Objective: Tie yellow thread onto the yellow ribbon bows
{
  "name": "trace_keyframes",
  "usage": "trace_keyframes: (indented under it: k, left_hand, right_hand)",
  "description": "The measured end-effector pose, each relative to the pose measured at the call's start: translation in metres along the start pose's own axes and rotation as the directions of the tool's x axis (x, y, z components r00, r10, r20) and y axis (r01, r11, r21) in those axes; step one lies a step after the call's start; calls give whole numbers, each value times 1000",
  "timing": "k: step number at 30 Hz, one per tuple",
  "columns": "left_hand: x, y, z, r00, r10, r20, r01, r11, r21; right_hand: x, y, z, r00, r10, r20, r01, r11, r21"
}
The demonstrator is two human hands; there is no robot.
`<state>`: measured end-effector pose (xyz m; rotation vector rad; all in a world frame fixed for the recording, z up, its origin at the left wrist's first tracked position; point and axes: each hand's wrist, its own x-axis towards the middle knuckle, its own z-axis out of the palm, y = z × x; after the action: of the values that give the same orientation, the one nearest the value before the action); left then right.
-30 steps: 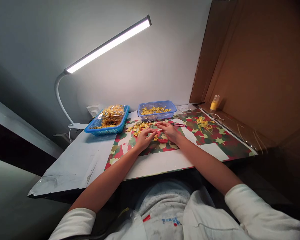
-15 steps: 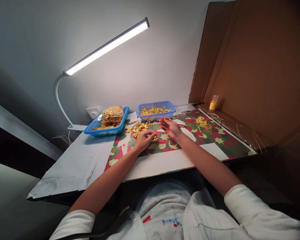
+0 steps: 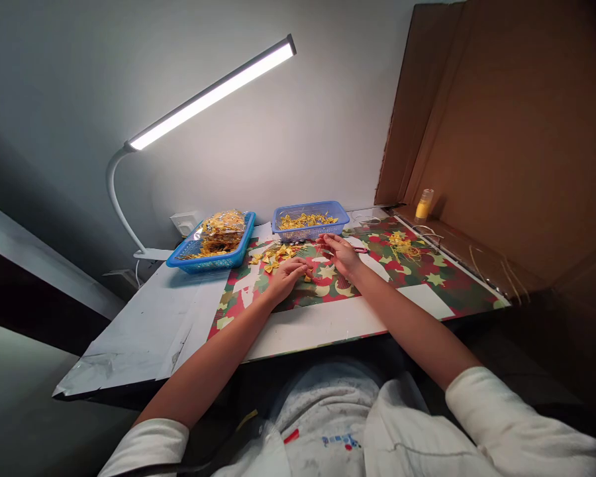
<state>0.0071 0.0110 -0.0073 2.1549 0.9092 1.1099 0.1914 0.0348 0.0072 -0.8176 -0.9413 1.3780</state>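
Observation:
My left hand point(image 3: 287, 278) is closed in a pinch, with a small yellow piece point(image 3: 307, 277) showing just beneath its fingertips. To its right and a little farther back, my right hand point(image 3: 340, 254) pinches something thin, too small to make out clearly. The two hands are a short gap apart, above the red and green patterned sheet point(image 3: 298, 302). Several yellow bows point(image 3: 273, 257) lie in a loose pile just beyond my left hand.
Behind the hands stands a blue-violet basket point(image 3: 310, 232) of yellow bows. A blue basket point(image 3: 211, 264) with a plastic bag is at left, near a lit lamp point(image 3: 213, 93). Yellow threads point(image 3: 404, 246) and a small bottle point(image 3: 424, 206) are at right, beside cardboard point(image 3: 506, 132).
The fingers of my left hand have shifted slightly and curl differently over the yellow piece. My right hand is almost where it was.

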Motion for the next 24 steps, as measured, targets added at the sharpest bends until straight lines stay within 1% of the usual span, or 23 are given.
trace_keyframes:
  k: [2,4,8,12,16,20,22,24]
  left_hand:
    - [0,0,-1,1000,6,-13,-6,1000,12]
    - [1,-2,-1,997,-31,-73,34,999,41]
    - [3,-9,-1,976,-99,-194,115,991,73]
    - [4,-13,0,962,-121,-243,146,985,88]
    - [4,-11,0,966,-90,-240,118,988,103]
    - [4,-6,-1,979,22,-204,8,989,146]
    - [4,-4,0,981,64,-185,-36,988,151]
    - [4,-3,0,982,76,-173,-47,986,162]
  right_hand:
    - [-2,-1,1,1000,-9,11,9,1000,-24]
    - [-4,-2,2,1000,-16,24,17,999,-51]
    - [-8,-2,5,998,-24,54,29,995,-100]
    - [-8,2,5,994,-10,112,30,984,-177]
    - [-7,10,5,979,-13,202,54,978,-202]
    - [-7,16,6,951,-40,305,107,973,-206]
    - [-7,18,7,942,-36,335,113,971,-212]
    - [-7,19,8,941,-26,336,103,971,-214]
